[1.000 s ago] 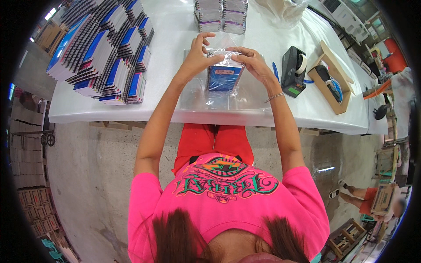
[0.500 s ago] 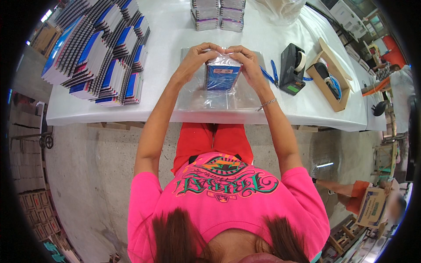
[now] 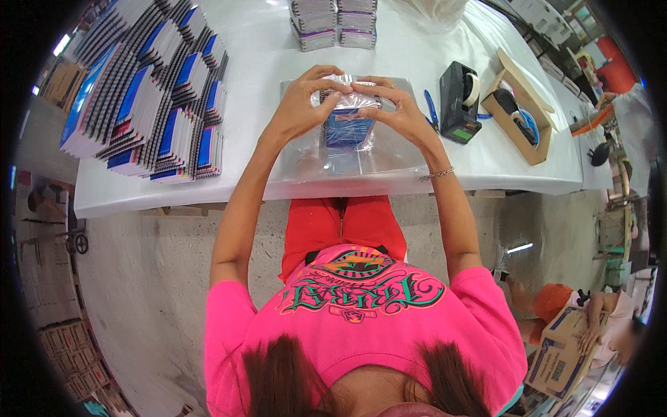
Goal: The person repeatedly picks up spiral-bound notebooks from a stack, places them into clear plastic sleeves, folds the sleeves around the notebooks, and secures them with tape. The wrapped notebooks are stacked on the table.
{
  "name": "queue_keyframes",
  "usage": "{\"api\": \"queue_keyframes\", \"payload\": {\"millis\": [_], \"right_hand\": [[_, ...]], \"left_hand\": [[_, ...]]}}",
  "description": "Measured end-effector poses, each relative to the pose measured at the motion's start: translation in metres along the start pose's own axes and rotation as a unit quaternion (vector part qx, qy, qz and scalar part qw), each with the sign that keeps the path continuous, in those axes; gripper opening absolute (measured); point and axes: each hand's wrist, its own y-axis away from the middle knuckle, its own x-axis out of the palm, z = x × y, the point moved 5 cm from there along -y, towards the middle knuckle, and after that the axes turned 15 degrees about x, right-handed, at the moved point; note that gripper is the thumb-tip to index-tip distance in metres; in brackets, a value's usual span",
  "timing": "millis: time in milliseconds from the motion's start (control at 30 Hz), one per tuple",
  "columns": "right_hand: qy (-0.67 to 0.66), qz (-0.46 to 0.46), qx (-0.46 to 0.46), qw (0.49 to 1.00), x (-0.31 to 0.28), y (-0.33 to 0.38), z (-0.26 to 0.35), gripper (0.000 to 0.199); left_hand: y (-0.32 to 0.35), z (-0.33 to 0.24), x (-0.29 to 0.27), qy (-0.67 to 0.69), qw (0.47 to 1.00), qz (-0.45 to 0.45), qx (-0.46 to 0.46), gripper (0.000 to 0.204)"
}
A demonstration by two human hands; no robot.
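Concrete floor point(image 3: 160, 264) spreads below the white worktop point(image 3: 246, 90), and at my lower right a co-worker point(image 3: 594, 313) with a carton point(image 3: 563, 354) shows closer than a moment ago. Spiral notebooks point(image 3: 128, 104) are piled at my left; smaller wire-bound books point(image 3: 316, 35) stand beyond my hands. To my right sit a blue tool point(image 3: 431, 108), a black tape dispenser point(image 3: 458, 104) and a cardboard box point(image 3: 535, 149).

Straight before me is the blue bundle point(image 3: 347, 133), on a clear plastic sheet point(image 3: 392, 156). My left hand point(image 3: 299, 108) and right hand point(image 3: 403, 115) bend around its upper end, fingertips nearly meeting on the shiny wrap point(image 3: 347, 102). I cannot tell how firmly either grip pinches the film.

Half a second ago the label on the front showed plainly; now my right thumb reaches lower, beside the blue face, and the label is mostly hidden. I judge that the wrap lies closer over the upper end, with some creases left.
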Motion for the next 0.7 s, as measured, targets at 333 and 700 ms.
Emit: {"api": "queue_keyframes", "payload": {"millis": [333,700], "right_hand": [[0.142,-0.304,-0.096,0.937,0.020,0.033,0.004,0.027],[0.254,-0.585,0.160,0.754,-0.137,0.089,-0.086,0.035]], "left_hand": [[0.017,-0.015,0.013,-0.020,0.996,-0.028,0.077,0.025],[0.017,-0.018,0.017,-0.034,0.990,-0.081,0.114,0.016]]}}
